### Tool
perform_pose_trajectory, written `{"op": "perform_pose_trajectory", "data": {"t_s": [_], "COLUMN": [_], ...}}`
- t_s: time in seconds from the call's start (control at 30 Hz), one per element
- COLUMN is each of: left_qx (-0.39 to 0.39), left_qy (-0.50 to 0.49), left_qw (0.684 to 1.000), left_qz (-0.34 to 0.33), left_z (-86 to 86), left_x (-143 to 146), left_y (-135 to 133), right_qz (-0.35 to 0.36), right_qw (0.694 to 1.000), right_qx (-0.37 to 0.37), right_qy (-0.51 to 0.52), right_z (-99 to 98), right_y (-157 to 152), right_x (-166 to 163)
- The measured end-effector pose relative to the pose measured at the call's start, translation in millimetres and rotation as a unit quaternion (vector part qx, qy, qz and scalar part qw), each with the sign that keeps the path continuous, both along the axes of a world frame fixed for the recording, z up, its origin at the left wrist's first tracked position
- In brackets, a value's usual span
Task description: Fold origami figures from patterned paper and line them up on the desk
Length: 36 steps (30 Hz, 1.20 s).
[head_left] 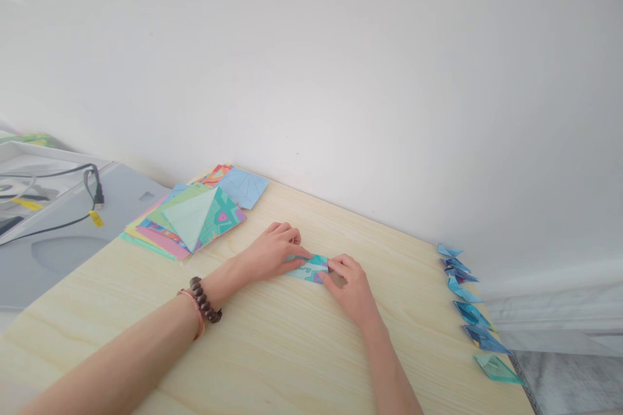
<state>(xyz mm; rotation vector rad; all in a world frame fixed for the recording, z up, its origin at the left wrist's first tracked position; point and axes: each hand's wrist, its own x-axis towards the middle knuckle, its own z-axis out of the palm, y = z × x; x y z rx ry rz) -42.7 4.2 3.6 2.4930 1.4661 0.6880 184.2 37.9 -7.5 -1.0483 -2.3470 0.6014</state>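
A small folded piece of origami paper [311,266], teal with light blue and purple patches, lies on the wooden table between my hands. My left hand [275,251] holds its left part down, index finger and thumb on the paper, the other fingers curled. At the right end, my right hand [351,285] grips the edge between thumb and fingers. A bead bracelet [205,299] and a thin copper-coloured bangle circle my left wrist. My fingers hide both ends of the paper.
A stack of patterned paper sheets [170,233] lies at the back left, with a blue creased sheet [243,187] beside it. Several folded blue and teal paper pieces [470,311] line the right table edge. A black cable [92,185] crosses the grey surface at left. Behind rises a white wall [331,78].
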Motion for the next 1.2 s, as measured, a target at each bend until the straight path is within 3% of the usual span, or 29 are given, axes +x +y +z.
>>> {"op": "perform_pose_trajectory", "data": {"t_s": [0.2,0.47,0.73,1.2], "left_qx": [0.001,0.009,-0.004,0.008], "left_qy": [0.002,0.007,-0.012,0.001], "left_qw": [1.0,1.0,1.0,1.0], "left_qz": [-0.001,-0.01,0.0,0.005], "left_z": [-3.0,-2.8,-2.1,-5.1], "left_x": [-1,-2,-3,-4], "left_y": [1,2,3,3], "right_qz": [-0.013,-0.029,0.025,0.074], "right_qw": [0.999,0.999,0.994,0.987], "right_qx": [-0.021,0.022,0.104,0.127], "right_qy": [0.024,0.001,-0.037,-0.059], "right_z": [-4.6,-6.9,-14.8,-10.0], "right_y": [2,0,-2,-4], "right_x": [1,-3,1,2]}}
